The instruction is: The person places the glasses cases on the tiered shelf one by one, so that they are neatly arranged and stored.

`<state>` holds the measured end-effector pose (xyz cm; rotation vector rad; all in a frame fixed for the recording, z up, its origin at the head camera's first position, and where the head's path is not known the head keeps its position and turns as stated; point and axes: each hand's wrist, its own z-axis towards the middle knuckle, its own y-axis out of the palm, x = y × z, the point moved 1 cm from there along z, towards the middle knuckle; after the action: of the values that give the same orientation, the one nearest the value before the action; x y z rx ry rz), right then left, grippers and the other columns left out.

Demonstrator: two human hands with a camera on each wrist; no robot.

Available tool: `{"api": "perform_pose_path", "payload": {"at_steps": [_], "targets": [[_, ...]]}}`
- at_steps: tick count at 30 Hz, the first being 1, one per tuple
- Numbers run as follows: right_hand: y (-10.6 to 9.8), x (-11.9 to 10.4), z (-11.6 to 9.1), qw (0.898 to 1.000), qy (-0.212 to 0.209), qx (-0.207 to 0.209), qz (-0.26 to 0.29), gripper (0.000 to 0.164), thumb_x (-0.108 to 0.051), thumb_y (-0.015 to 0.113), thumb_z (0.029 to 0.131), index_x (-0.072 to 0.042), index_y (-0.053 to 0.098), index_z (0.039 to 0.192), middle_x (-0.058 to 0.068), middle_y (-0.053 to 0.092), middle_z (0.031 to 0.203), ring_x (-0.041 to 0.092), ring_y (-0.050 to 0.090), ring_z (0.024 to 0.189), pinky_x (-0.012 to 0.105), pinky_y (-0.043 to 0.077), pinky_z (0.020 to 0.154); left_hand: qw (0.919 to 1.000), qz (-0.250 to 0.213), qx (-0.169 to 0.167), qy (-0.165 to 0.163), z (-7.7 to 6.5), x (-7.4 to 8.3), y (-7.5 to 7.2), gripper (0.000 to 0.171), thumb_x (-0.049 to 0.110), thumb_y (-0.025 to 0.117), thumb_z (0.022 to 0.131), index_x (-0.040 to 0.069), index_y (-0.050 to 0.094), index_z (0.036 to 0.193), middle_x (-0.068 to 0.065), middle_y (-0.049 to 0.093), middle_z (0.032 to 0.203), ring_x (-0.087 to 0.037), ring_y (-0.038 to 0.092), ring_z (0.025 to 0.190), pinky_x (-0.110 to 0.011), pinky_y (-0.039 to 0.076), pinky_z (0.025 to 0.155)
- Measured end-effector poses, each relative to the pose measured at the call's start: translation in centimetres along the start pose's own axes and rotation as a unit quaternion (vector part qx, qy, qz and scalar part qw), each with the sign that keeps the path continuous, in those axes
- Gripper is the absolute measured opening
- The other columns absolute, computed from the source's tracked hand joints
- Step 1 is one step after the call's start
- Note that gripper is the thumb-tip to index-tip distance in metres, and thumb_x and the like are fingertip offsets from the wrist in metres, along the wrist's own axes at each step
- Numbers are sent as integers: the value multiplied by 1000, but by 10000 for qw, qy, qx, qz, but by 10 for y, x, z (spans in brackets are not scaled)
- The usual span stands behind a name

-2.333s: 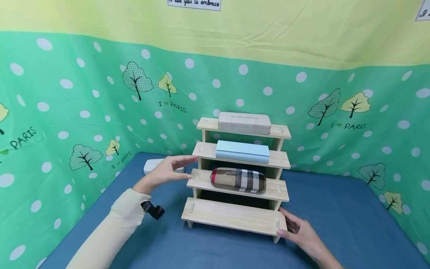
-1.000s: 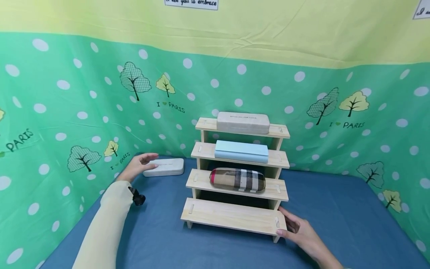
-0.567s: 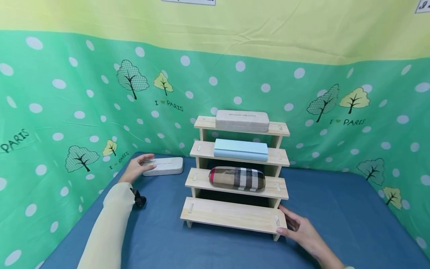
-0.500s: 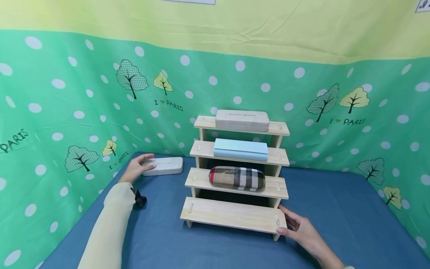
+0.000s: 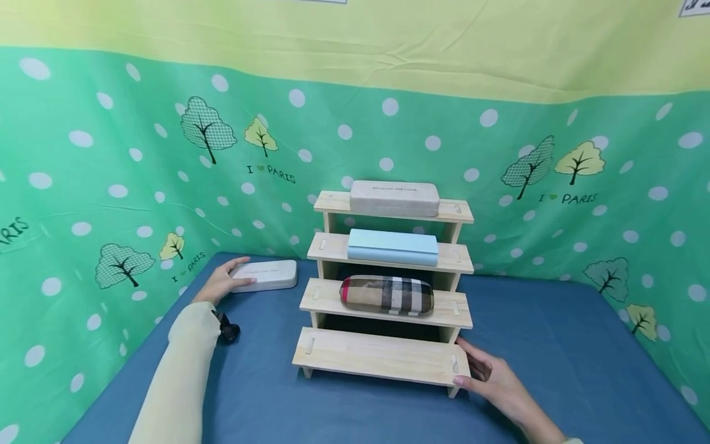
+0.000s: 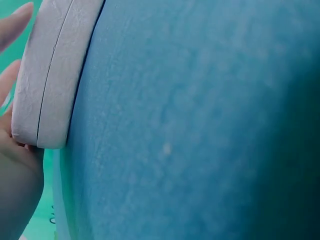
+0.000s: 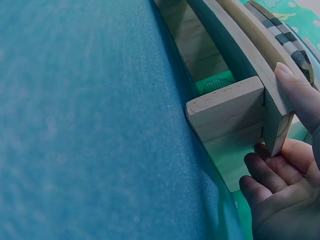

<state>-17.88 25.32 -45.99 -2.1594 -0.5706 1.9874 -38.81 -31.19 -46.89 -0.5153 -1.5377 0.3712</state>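
Observation:
At the back left of the table lies a white glasses case [image 5: 274,274]. My left hand [image 5: 217,281] spans its left end, fingers along the far side and thumb toward the near side. In the left wrist view the end of the glasses case [image 6: 42,95] sits against this hand, partly out of frame. My right hand [image 5: 499,387] grips the right end of the lowest step of a wooden display stand [image 5: 383,356], thumb on top and fingers curled at the edge. The right wrist view shows the step [image 7: 272,102] between thumb and fingers.
On the stand's upper steps rest a grey-white case [image 5: 394,198], a light blue case [image 5: 392,246] and a plaid case [image 5: 386,295]. The lowest step is bare wood. A blue cloth [image 5: 261,394] covers the table, with a green printed curtain [image 5: 333,166] behind.
My left hand has moved left from beside the stand to the white glasses case, and its thumb has lowered along the near side. The right hand keeps its grip. The view has shifted slightly.

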Motion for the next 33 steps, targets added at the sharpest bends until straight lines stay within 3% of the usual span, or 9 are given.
{"api": "perform_pose_path", "payload": {"at_steps": [14,24,33], "targets": [[0,0,0,10000,0,-4,-51,75,-22,71,84,4,34,143,22,34,147,37,36,132,41,39,100,9956,836,-325,262,0,0,-3,90,34,76,77,2,28,147,-31,16,148,-49,16,133,-63,14,104],[1,0,2,9998,-167,-4,-49,72,-20,71,85,5,35,142,24,34,146,38,38,130,41,40,99,9925,1154,-259,298,-4,4,-5,88,27,78,75,-6,33,142,-35,23,142,-50,23,128,-64,18,101],[0,0,-1,9999,-147,25,-24,73,-21,71,84,5,35,142,25,33,146,38,37,131,43,38,100,9869,1494,-427,442,-14,10,-7,82,29,79,75,-10,41,136,-34,38,136,-46,36,122,-60,28,99]]}}
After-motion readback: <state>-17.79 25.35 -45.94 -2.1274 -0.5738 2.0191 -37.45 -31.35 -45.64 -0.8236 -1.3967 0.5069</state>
